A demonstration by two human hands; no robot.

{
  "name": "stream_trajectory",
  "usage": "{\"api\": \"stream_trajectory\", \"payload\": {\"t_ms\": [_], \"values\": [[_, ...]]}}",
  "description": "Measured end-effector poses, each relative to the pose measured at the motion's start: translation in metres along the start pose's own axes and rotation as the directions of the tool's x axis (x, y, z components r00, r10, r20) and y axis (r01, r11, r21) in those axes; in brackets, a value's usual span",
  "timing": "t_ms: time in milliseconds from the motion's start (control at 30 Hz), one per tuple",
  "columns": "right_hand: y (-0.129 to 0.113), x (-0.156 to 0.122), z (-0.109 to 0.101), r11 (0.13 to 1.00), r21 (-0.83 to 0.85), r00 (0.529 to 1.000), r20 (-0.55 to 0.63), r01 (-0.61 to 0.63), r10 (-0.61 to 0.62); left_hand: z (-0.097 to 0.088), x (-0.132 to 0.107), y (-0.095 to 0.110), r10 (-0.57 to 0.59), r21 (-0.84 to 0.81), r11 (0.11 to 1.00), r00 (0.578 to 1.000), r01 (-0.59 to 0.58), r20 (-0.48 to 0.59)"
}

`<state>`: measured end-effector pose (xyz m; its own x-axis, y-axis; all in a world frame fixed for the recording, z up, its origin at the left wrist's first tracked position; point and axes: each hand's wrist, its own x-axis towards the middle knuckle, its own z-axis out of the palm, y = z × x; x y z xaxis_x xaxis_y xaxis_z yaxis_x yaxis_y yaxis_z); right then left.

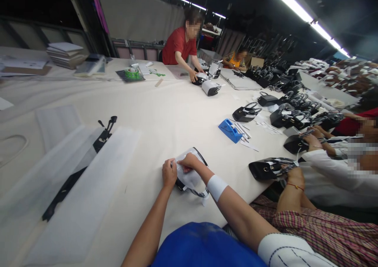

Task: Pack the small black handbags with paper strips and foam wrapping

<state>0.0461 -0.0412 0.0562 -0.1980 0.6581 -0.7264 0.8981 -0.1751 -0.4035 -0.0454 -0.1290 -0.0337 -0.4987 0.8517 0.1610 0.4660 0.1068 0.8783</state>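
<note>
A small black handbag (201, 160), partly wrapped in white paper (189, 175), lies on the white table (165, 117) just in front of me. My left hand (169, 173) is closed on the paper at the bag's left side. My right hand (189, 161), with a white band on its wrist, pinches the paper on top of the bag. The bag's strap (198, 193) trails toward me under my right forearm.
White sheets (79, 204) with a black strap (99, 141) between them lie to my left. A blue tape dispenser (230, 130) and several black handbags (269, 167) sit to the right, where co-workers handle them. A person in red works at the far end.
</note>
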Motion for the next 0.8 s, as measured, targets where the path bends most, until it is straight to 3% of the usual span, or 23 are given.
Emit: {"api": "stream_trajectory", "payload": {"t_ms": [200,400,500,633,800], "values": [[0.016,-0.019,-0.002,0.994,-0.088,0.998,-0.013,0.064,-0.065,0.002,0.003,-0.004,-0.003,-0.012,1.000,1.000,0.003,0.009],[0.023,-0.042,0.000,0.958,-0.278,0.984,-0.135,0.077,-0.118,0.003,0.004,-0.004,-0.029,-0.025,0.999,1.000,0.029,0.013],[0.039,-0.066,0.007,0.950,-0.295,0.956,-0.233,0.105,-0.178,0.002,0.006,-0.004,-0.042,-0.046,0.998,0.999,0.043,0.017],[0.096,-0.103,0.030,0.968,-0.120,0.903,-0.351,0.220,-0.248,0.000,0.011,-0.006,-0.068,-0.097,0.993,0.997,0.072,0.047],[0.193,-0.128,0.070,0.953,0.288,0.938,-0.347,0.092,0.015,-0.001,0.019,-0.011,-0.189,-0.172,0.965,0.979,0.199,0.075]]}}
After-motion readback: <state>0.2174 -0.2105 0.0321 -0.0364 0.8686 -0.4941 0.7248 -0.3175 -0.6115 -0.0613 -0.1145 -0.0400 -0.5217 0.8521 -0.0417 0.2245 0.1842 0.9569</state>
